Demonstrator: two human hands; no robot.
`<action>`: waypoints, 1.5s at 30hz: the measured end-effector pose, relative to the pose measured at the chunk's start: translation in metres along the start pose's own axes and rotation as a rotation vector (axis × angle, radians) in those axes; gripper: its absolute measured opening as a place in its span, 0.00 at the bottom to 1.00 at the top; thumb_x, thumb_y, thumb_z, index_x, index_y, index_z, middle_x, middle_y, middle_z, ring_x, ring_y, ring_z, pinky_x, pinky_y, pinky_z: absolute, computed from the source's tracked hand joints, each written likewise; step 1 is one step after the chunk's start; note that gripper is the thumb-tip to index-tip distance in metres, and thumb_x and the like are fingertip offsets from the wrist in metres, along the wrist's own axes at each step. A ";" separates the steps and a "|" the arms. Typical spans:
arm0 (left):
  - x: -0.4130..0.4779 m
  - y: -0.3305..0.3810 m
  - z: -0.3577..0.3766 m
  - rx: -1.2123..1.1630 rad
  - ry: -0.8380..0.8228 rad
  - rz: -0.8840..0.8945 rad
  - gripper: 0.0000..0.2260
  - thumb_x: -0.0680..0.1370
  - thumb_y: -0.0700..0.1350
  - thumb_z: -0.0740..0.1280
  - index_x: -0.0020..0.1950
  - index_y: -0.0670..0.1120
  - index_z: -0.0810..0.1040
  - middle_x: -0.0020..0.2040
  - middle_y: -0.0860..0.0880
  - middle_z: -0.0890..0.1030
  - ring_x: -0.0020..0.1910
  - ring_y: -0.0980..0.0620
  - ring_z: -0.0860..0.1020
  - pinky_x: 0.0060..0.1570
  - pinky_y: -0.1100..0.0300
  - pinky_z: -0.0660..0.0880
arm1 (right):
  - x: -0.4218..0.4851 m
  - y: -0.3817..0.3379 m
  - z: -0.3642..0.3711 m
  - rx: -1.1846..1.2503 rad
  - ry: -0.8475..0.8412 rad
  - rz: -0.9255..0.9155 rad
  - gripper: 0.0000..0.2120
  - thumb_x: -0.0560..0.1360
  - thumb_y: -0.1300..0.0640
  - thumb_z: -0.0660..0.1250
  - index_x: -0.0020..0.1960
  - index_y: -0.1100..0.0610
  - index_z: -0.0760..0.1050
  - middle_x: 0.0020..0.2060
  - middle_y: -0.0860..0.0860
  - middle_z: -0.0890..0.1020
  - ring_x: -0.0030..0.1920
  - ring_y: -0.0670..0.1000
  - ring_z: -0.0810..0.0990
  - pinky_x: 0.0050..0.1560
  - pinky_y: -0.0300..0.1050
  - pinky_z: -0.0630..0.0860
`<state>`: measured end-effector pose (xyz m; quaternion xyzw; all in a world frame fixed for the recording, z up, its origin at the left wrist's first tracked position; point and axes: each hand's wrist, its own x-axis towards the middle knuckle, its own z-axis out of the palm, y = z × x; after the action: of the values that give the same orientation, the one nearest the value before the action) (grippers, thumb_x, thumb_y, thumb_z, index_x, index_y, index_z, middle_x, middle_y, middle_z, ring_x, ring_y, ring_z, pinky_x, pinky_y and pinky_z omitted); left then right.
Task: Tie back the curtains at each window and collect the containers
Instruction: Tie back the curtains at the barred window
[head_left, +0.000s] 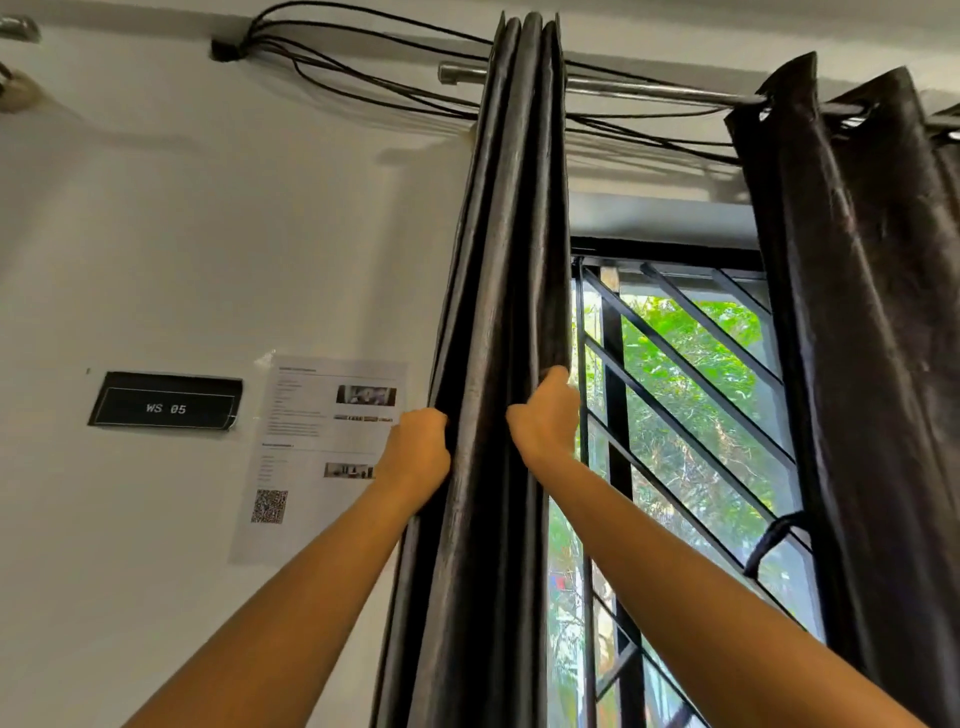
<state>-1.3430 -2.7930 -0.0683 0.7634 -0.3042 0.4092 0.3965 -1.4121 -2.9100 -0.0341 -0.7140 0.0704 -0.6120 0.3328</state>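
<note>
A dark, shiny left curtain (501, 291) hangs gathered into tight folds from a metal rod (639, 88) at the window's left side. My left hand (418, 449) grips the curtain's left edge, fingers curled into the fabric. My right hand (545, 415) grips its right edge at about the same height. A second dark right curtain (857, 312) hangs at the right side of the window, with a dark tie-back loop (774, 540) dangling by its inner edge. No containers are in view.
The barred window (685, 395) shows green trees behind it. Black cables (363, 67) run along the wall above the rod. A "WS 05" label (166, 408) and a printed sheet (317, 441) are stuck on the white wall at left.
</note>
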 end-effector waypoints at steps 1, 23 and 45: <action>-0.006 0.004 0.001 -0.004 0.036 -0.014 0.18 0.75 0.30 0.57 0.31 0.48 0.61 0.30 0.52 0.63 0.27 0.57 0.62 0.34 0.58 0.66 | -0.001 0.004 -0.003 -0.005 0.018 0.005 0.14 0.69 0.71 0.66 0.50 0.60 0.67 0.49 0.59 0.75 0.41 0.56 0.76 0.38 0.48 0.74; -0.084 0.034 0.000 -0.159 -0.132 0.089 0.11 0.81 0.39 0.58 0.62 0.45 0.75 0.54 0.45 0.78 0.42 0.56 0.72 0.36 0.69 0.67 | -0.084 0.022 -0.041 0.114 -0.007 0.084 0.09 0.76 0.62 0.58 0.38 0.57 0.72 0.30 0.55 0.71 0.32 0.51 0.66 0.30 0.42 0.65; -0.192 -0.009 -0.032 -0.217 -0.132 -0.104 0.18 0.78 0.30 0.56 0.60 0.42 0.79 0.58 0.42 0.78 0.53 0.46 0.78 0.53 0.66 0.70 | -0.198 0.054 -0.064 -0.298 -0.087 0.165 0.04 0.75 0.67 0.59 0.46 0.62 0.71 0.38 0.57 0.79 0.37 0.55 0.74 0.37 0.48 0.69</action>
<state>-1.4403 -2.7342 -0.2266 0.7562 -0.3321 0.3016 0.4764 -1.5021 -2.8756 -0.2266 -0.7730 0.2041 -0.5340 0.2751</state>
